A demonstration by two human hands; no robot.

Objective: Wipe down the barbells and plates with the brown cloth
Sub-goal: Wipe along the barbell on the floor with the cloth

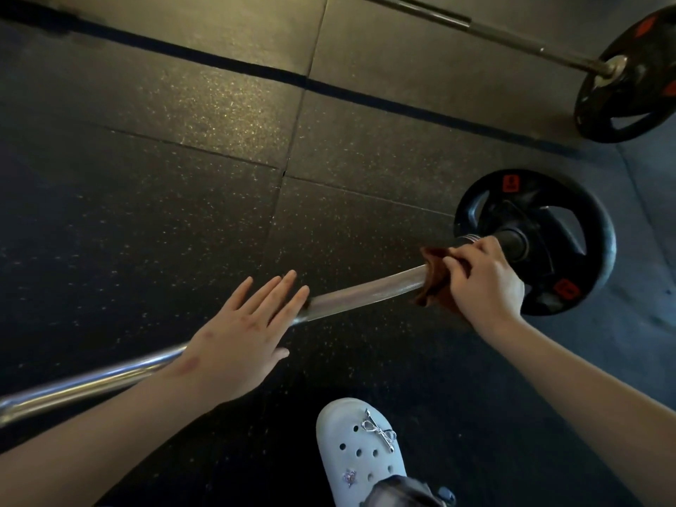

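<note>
Rubber floor (164, 159), dark mats. Near barbell (365, 290) lies across it in front of me, its black plate (600, 250) on the right end. Second barbell (512, 38) with its own plate (640, 78) lies well apart, top right, nobody at it.

My left hand (241, 342) is flat over the near shaft, fingers straight and close together; can't tell if it presses or just hovers. My right hand (486, 279) grips the brown cloth (435, 283), wrapped round the shaft just beside the collar and plate.

Progress, my guess: early to mid. I'm on the near shaft, at its right end. Near plate looks not yet wiped, and the far barbell and plate are likely left. Clean or dirty metal can't be told from here. White clog (362, 451) at bottom.
</note>
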